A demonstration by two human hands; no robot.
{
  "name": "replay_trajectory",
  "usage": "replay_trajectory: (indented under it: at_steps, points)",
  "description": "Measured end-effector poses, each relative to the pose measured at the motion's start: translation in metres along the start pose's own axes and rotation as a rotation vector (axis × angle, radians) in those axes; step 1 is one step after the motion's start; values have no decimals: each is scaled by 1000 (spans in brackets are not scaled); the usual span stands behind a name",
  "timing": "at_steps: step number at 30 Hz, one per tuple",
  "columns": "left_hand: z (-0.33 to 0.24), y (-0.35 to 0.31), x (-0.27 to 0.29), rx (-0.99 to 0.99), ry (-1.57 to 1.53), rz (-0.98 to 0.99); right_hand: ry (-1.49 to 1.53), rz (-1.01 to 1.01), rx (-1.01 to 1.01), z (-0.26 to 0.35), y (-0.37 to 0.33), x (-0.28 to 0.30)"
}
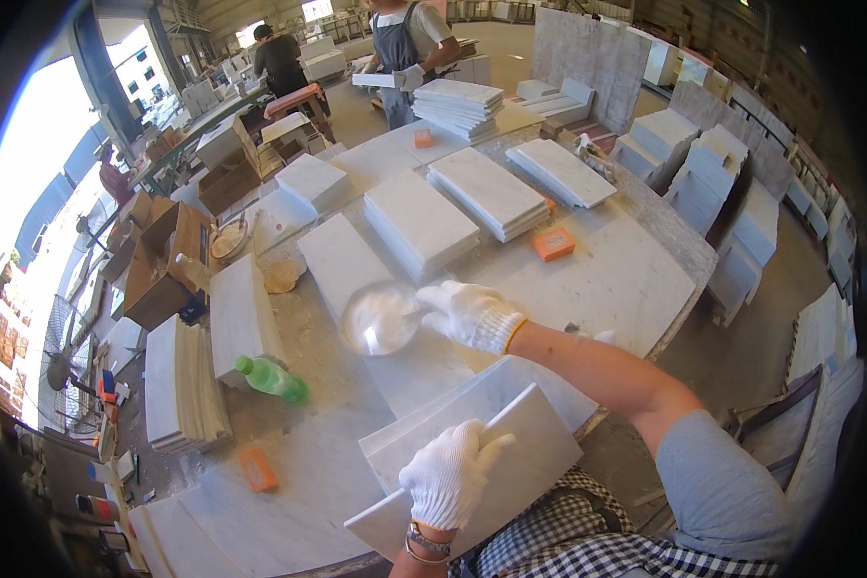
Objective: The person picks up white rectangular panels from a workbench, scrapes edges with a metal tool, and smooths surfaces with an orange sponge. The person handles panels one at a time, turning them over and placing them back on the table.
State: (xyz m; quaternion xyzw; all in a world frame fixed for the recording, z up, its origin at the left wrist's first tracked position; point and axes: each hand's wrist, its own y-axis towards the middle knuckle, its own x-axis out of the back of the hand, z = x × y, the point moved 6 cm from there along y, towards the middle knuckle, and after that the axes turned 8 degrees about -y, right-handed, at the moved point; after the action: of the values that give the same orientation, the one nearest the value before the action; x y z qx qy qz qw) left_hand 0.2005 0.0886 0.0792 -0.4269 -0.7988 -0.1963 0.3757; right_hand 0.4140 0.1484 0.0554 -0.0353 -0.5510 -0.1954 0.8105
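Observation:
My left hand [450, 472], in a white knit glove, grips the upper edge of a white marble tile [525, 453] tilted close to my body. Another pale slab [409, 438] lies just beyond that tile, partly covered by it. Farther out, my right hand [472, 313], gloved too, reaches to the side of a round bowl [346, 335] holding white powder or paste [383, 313]. Its fingers are pinched together at the bowl's right rim. Whatever they hold there is too small and blurred to make out.
Stacks of marble tiles [421, 220] stand beyond the bowl, with an orange block [553, 245] beside them. To the left are a green bottle [273, 380], upright slabs [183, 385] and a cardboard box [167, 260]. A person in an apron [395, 53] holds a slab across the table.

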Motion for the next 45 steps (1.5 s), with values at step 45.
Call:
replay_trajectory:
  at_steps: [45]
  points:
    - [-9, -6, 7, -163, 35, -206, 794, 14, -714, -57, -227, 121]
